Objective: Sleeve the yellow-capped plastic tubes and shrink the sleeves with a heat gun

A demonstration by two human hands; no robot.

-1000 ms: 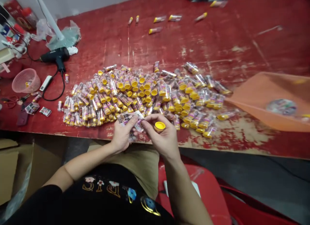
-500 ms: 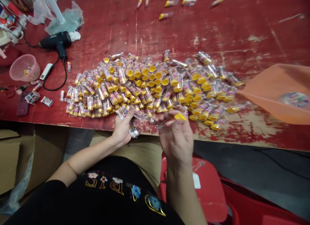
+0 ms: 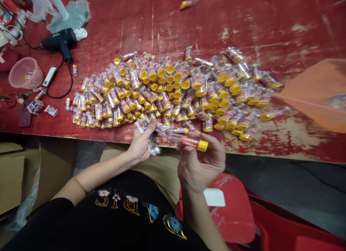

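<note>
- The table was red, flat and scuffed, with pale worn patches (image 3: 108, 20).
- On it lay one big pile of clear, shiny, round plastic tubes with yellow caps (image 3: 162, 87), too many to count.
- One clear plastic tube with a yellow cap and a red label (image 3: 186, 140) was in the right hand (image 3: 201, 166), just over the table's near edge.
- That hand was partly open, with its thumb and fingers grasping the tube.
- The left hand (image 3: 140, 144) was mostly closed, its thumb pressing on small, flat, shiny printed packets (image 3: 142, 125). At least two showed, but I could not count them all.
- One round pink plastic basket with holes (image 3: 25, 73) sat at the left.
- One black hard gun-shaped blower with a cord (image 3: 59, 40) lay near it.
- One smooth, see-through orange sheet (image 3: 310, 94) was at the right.
</note>
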